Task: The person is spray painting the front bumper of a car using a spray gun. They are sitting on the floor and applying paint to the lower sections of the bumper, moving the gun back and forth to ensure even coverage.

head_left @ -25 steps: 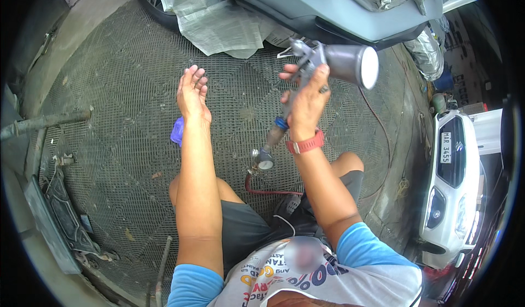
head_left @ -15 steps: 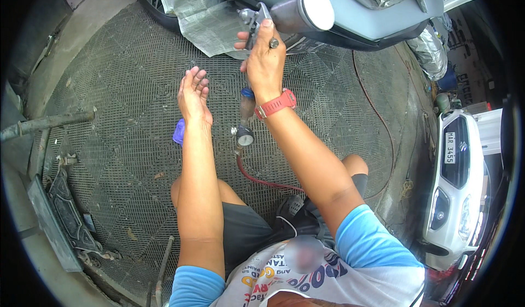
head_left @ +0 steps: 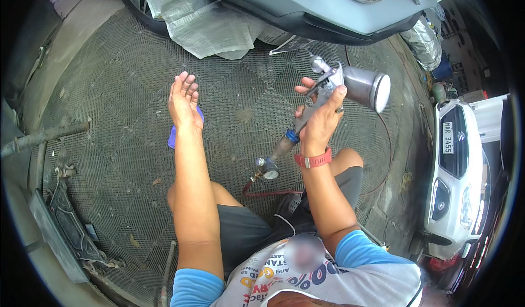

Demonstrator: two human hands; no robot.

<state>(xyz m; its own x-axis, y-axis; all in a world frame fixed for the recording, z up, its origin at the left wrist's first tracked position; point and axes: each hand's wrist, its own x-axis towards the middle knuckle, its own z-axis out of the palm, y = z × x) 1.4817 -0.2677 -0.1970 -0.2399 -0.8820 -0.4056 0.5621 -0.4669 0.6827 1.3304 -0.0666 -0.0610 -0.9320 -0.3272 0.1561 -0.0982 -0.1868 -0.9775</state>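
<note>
My right hand [head_left: 320, 126], with a red watch on its wrist, is wrapped round a metal spray gun [head_left: 324, 91]. A silver paint cup [head_left: 363, 85] juts out to the right from the gun, its pale round end facing me. Below the grip hang a blue-collared fitting [head_left: 284, 143] and a round pressure gauge [head_left: 270, 173]. Held out on the left, my left hand [head_left: 186, 100] is open and slightly cupped, with nothing in it. A purple item [head_left: 171, 138] peeks out from behind that wrist; whether it touches the hand I cannot tell.
Ahead is a grey car bumper [head_left: 339, 19] with masking newspaper [head_left: 210, 30] hanging beside the wheel. A red air hose [head_left: 273, 193] runs from the gauge across the floor grating [head_left: 120, 93]. A white car [head_left: 456, 181] stands right; metal parts [head_left: 71, 219] lie left.
My right hand has drawn the spray gun back from the bumper, down and to the right. My left hand has shifted slightly left, and more of the purple item shows beside it.
</note>
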